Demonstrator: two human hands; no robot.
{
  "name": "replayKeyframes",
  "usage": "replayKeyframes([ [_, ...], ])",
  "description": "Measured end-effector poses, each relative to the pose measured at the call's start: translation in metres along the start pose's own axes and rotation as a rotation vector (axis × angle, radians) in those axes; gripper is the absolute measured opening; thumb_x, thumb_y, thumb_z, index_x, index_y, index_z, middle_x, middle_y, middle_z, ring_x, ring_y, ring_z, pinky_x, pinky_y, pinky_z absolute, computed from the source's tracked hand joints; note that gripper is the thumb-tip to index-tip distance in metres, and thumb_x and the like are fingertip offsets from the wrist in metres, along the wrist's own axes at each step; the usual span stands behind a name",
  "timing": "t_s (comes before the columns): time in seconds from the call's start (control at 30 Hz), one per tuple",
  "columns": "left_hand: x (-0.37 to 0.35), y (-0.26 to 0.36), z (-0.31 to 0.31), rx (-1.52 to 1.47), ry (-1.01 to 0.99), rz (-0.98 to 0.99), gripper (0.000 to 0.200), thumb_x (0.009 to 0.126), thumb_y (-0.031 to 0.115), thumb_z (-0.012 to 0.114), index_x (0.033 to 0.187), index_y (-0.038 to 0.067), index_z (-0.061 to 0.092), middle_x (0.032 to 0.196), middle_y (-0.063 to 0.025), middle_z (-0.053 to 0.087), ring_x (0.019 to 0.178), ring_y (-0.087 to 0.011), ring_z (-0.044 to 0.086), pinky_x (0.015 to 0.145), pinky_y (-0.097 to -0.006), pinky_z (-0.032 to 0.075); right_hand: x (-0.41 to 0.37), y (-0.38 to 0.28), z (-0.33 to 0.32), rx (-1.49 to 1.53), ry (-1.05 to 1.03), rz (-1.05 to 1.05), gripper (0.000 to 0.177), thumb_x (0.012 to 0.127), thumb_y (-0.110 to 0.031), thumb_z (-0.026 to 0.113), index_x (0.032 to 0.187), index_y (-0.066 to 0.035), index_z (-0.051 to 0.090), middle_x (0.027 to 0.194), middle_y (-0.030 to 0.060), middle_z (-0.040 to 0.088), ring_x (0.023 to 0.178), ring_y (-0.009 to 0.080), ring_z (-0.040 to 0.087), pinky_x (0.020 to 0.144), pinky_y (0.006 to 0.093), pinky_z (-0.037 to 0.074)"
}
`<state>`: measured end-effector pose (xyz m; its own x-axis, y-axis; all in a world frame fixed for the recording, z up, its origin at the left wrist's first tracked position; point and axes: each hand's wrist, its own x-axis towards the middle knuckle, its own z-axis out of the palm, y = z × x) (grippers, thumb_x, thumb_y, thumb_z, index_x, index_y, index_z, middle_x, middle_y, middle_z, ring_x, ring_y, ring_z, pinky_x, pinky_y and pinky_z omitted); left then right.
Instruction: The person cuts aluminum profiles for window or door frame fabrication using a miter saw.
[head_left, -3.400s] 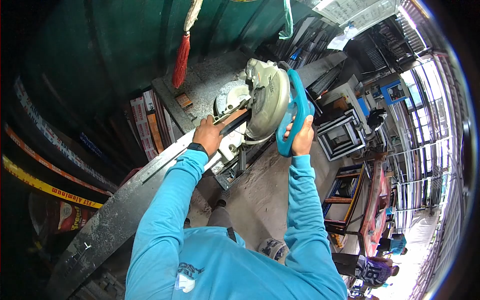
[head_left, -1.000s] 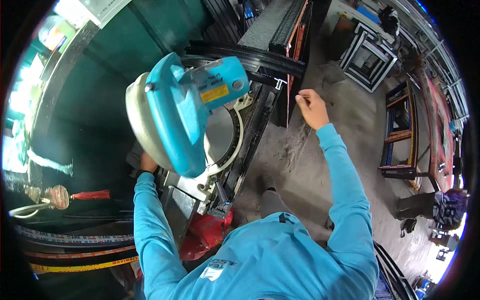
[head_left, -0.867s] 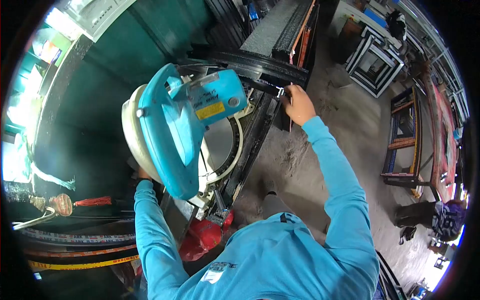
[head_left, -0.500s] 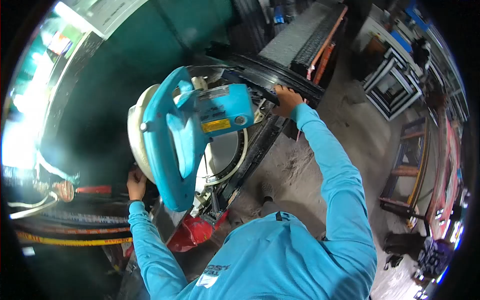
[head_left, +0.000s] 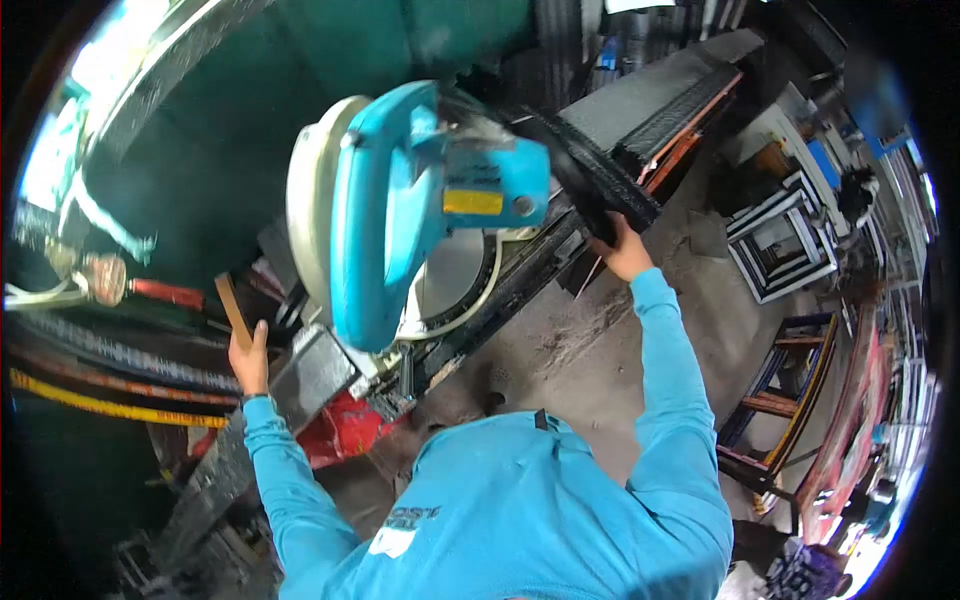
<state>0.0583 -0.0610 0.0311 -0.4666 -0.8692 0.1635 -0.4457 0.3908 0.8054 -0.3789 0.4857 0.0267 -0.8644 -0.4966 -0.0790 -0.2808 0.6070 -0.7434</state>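
A teal miter saw [head_left: 385, 230] with a cream blade guard stands in the middle of the head view, its head raised over a round base. To the left of the saw, my left hand [head_left: 247, 362] is closed on a short brown strip [head_left: 233, 308] that sticks up past the thumb. My right hand [head_left: 627, 250], to the right of the saw, is closed round the near end of a long black bar [head_left: 585, 190]. That bar slants up and left behind the saw's motor, where its far part is hidden and blurred. Both hands are apart from the saw.
A long grey-topped bench [head_left: 640, 90] with black profiles runs away at upper right. White frames [head_left: 783, 240] and a wooden frame [head_left: 780, 390] stand on the right-hand floor. A red object [head_left: 345, 430] lies beneath the saw. Hoses and a yellow strip [head_left: 110, 400] are at left.
My left hand has come out from beside the blade guard, and a brown strip now shows in it. My right hand now grips a black bar tilted off the saw. The view has shifted.
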Motion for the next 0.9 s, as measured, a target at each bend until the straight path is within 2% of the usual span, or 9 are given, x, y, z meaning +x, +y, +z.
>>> replayKeyframes([
  [0.07, -0.021, 0.019, -0.002, -0.130, -0.001, -0.239, 0.035, 0.089, 0.034, 0.081, 0.089, 0.003, 0.065, 0.080, 0.0000, 0.064, 0.068, -0.0106, 0.057, 0.063, -0.0319, 0.049, -0.024, 0.021, 0.010, -0.029, 0.123, -0.026, 0.075, 0.086, -0.018, 0.076, 0.147, 0.007, 0.039, 0.139, 0.0254, 0.056, 0.128, 0.0339, 0.056, 0.108, 0.0407, 0.043],
  [0.2, -0.074, 0.002, 0.000, -0.095, 0.085, -0.150, 0.035, 0.084, 0.035, 0.085, 0.082, 0.005, 0.067, 0.075, 0.0004, 0.065, 0.068, -0.0111, 0.059, 0.063, -0.0313, 0.049, -0.130, 0.093, 0.059, 0.111, 0.055, 0.038, 0.074, 0.080, 0.004, 0.068, 0.148, -0.001, 0.038, 0.128, 0.0199, 0.060, 0.116, 0.0292, 0.061, 0.103, 0.0381, 0.046],
  [0.23, -0.089, 0.022, -0.006, -0.079, -0.033, -0.104, 0.030, 0.083, 0.028, 0.086, 0.082, 0.005, 0.067, 0.075, -0.0003, 0.066, 0.068, -0.0115, 0.060, 0.065, -0.0309, 0.051, -0.167, 0.112, 0.075, 0.172, 0.053, 0.155, 0.076, 0.077, 0.011, 0.064, 0.147, -0.002, 0.039, 0.121, 0.0149, 0.063, 0.106, 0.0268, 0.062, 0.095, 0.0362, 0.051],
  [0.27, -0.098, 0.010, -0.005, -0.214, -0.168, -0.060, 0.026, 0.080, 0.021, 0.087, 0.083, 0.005, 0.068, 0.076, -0.0006, 0.068, 0.069, -0.0107, 0.062, 0.066, -0.0305, 0.052, -0.202, 0.084, 0.075, 0.182, -0.002, 0.260, 0.088, 0.073, 0.014, 0.066, 0.153, -0.002, 0.033, 0.134, 0.0191, 0.057, 0.122, 0.0282, 0.057, 0.106, 0.0364, 0.044],
  [0.33, -0.117, 0.022, -0.009, -0.149, -0.347, 0.036, 0.019, 0.079, 0.013, 0.085, 0.086, 0.004, 0.069, 0.077, -0.0011, 0.070, 0.074, -0.0089, 0.064, 0.069, -0.0307, 0.054, -0.271, 0.127, 0.108, 0.166, 0.083, 0.143, 0.082, 0.070, 0.008, 0.070, 0.146, 0.001, 0.040, 0.131, 0.0196, 0.056, 0.126, 0.0295, 0.054, 0.107, 0.0376, 0.042],
  [0.5, -0.167, 0.039, 0.001, -0.300, -0.887, 0.066, 0.036, 0.074, 0.013, 0.090, 0.101, 0.001, 0.070, 0.088, -0.0018, 0.069, 0.082, -0.0071, 0.062, 0.073, -0.0292, 0.055, -0.305, -0.008, 0.149, 0.382, -0.207, 0.133, 0.065, 0.071, 0.001, 0.073, 0.131, 0.001, 0.049, 0.117, 0.0155, 0.059, 0.115, 0.0262, 0.061, 0.100, 0.0378, 0.048],
  [0.6, -0.185, 0.046, 0.009, -0.438, -0.781, 0.360, 0.046, 0.069, 0.013, 0.093, 0.106, 0.001, 0.069, 0.096, -0.0071, 0.066, 0.088, -0.0184, 0.065, 0.077, -0.0318, 0.053, -0.268, -0.092, 0.208, 0.343, -0.327, -0.171, 0.062, 0.077, -0.002, 0.075, 0.133, 0.000, 0.047, 0.117, 0.0185, 0.059, 0.113, 0.0303, 0.062, 0.099, 0.0399, 0.050],
  [0.8, -0.149, 0.050, -0.007, -0.575, -0.436, -0.155, 0.047, 0.080, 0.019, 0.086, 0.116, -0.002, 0.064, 0.101, -0.0121, 0.070, 0.090, -0.0178, 0.064, 0.082, -0.0377, 0.054, -0.227, -0.253, 0.318, 0.313, -0.378, -0.527, 0.083, 0.085, -0.023, 0.079, 0.151, -0.001, 0.033, 0.148, 0.0295, 0.038, 0.135, 0.0472, 0.042, 0.116, 0.0484, 0.035],
  [0.9, -0.068, 0.052, -0.026, -0.264, -0.305, 0.140, 0.050, 0.081, 0.018, 0.081, 0.121, -0.003, 0.059, 0.098, -0.0184, 0.072, 0.090, -0.0250, 0.070, 0.082, -0.0385, 0.056, -0.224, -0.299, 0.303, 0.078, -0.453, -0.602, 0.087, 0.088, -0.037, 0.077, 0.153, 0.000, 0.033, 0.153, 0.0304, 0.034, 0.141, 0.0471, 0.037, 0.119, 0.0488, 0.032],
])
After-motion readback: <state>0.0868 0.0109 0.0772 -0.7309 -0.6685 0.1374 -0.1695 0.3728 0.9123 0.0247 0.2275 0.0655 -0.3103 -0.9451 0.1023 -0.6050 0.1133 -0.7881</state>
